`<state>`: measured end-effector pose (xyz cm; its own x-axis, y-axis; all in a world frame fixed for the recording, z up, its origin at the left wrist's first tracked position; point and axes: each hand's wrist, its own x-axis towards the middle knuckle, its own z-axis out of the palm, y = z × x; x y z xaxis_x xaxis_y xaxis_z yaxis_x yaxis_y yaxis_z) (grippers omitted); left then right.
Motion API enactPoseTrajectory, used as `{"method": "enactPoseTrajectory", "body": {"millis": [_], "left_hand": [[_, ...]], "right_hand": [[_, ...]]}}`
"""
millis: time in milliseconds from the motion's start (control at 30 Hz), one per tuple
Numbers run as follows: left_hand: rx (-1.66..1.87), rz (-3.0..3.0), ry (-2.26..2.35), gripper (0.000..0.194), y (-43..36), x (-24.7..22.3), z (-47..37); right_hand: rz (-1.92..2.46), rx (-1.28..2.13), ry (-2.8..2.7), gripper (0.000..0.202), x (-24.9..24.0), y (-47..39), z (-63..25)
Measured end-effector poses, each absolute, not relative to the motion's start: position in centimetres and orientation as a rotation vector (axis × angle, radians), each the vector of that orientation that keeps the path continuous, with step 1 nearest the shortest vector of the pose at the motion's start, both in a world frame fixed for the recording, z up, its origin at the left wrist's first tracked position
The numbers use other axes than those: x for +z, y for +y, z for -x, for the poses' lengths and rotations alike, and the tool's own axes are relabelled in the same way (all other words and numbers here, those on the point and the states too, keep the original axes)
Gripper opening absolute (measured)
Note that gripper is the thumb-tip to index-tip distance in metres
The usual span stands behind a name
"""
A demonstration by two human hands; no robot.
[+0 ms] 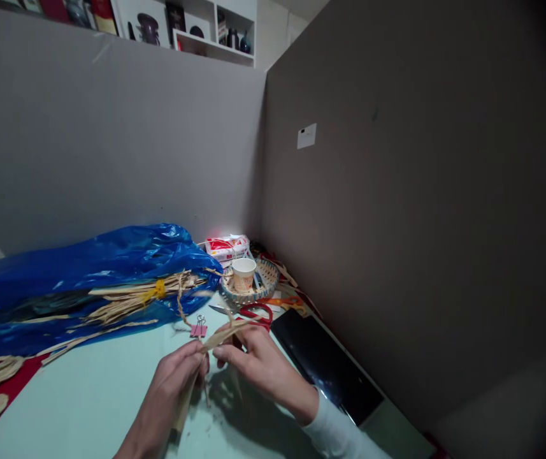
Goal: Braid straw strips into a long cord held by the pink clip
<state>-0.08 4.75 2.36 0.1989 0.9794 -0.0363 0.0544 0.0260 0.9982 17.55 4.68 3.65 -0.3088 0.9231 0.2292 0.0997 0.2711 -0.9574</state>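
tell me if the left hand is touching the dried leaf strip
Touching. The head view shows the left hand pinching the dried leaf strip between thumb and fingers.

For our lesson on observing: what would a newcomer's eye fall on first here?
Probably the shiny blue plastic at left, with a yellow-tied bundle of pale strands on it. Next, front and centre, the left hand and right hand holding a pale strip. Beyond them, red-handled scissors lie near a basket with a cup in it.
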Motion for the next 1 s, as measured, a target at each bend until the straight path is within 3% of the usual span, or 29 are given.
{"method": "enactPoseTrajectory", "body": {"millis": [133, 200, 467, 600, 667, 800, 1000], "left_hand": [[1.01, -1.041, 1.096, 0.037, 4.6, 2.4, 0.2], [1.061, -0.89, 1.118, 0.04, 4.7, 2.5, 0.6], [1.118, -0.662, 1.09, 0.042, 3.1, 3.0, 2.2], [0.998, -0.662, 1.026, 0.041, 1.2, 2.4, 1.1], [0.931, -0.681, 0.971, 0.041, 0.2, 1.8, 0.0], [0.807, -0.763, 0.945, 0.045, -1.6, 1.0, -2.0], [0.792, -1.248, 1.107, 0.042, -3.3, 0.9, -3.1]], "right_hand": [[1.07, 1.009, -1.535, 0.036, 4.2, 4.9, -20.0], [1.361, 0.69, -1.537, 0.039, 4.9, 4.7, -22.6], [1.799, 0.245, -1.624, 0.019, 3.7, 2.6, -30.0], [1.848, -0.128, -1.724, 0.039, 3.9, 2.1, -28.0], [1.637, 0.011, -1.753, 0.037, 4.4, 1.5, -25.4], [1.221, 0.979, -1.705, 0.035, 4.7, -0.2, -19.2], [0.785, 1.691, -0.916, 0.041, 4.0, 0.6, -14.5]]}}
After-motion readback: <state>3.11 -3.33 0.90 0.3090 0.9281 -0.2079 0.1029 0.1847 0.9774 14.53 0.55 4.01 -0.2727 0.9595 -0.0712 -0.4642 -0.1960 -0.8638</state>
